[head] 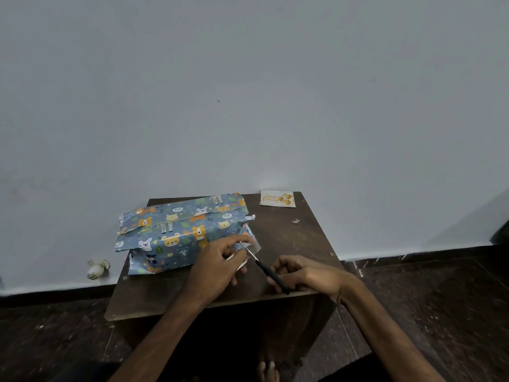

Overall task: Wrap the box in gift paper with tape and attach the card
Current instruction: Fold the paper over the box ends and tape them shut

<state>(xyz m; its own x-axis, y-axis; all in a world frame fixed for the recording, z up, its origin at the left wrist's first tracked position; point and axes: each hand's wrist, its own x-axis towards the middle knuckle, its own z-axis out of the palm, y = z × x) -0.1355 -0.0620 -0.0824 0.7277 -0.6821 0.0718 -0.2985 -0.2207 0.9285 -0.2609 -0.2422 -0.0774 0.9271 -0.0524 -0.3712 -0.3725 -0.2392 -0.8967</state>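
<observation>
The box (181,232), already covered in blue gift paper (154,260) printed with animal faces, lies on the left half of the dark wooden counter (300,244). Its long side runs from about 8 o'clock to 2 o'clock, and loose paper edges stick out at its left end.

The left hand (220,261) is at the box's right end, near the middle of the counter. Its fingers are curled and its fingertips pinch a pale strip (243,264) at the paper's open flap. Whether that strip is tape or the paper's white underside cannot be told.

The right hand (303,274) hovers just beside the left, at its 3 o'clock, over the counter's near edge. Its fingers are closed round the black handle of a slim cutting tool (265,268). The tool's bright metal blade points toward 10 o'clock and its tip reaches the left hand's fingertips at the flap. It is too thin to tell whether it is scissors or a knife.

The card (278,198), white with gold lettering and balloons, lies flat at the counter's far edge at about 1 o'clock, well apart from the box and both hands. A small scrap (296,221) lies on the counter near it, at its 5 o'clock.

A white object (97,268) lies on the floor (440,299) against the wall (248,92), at 9 o'clock from the counter.
</observation>
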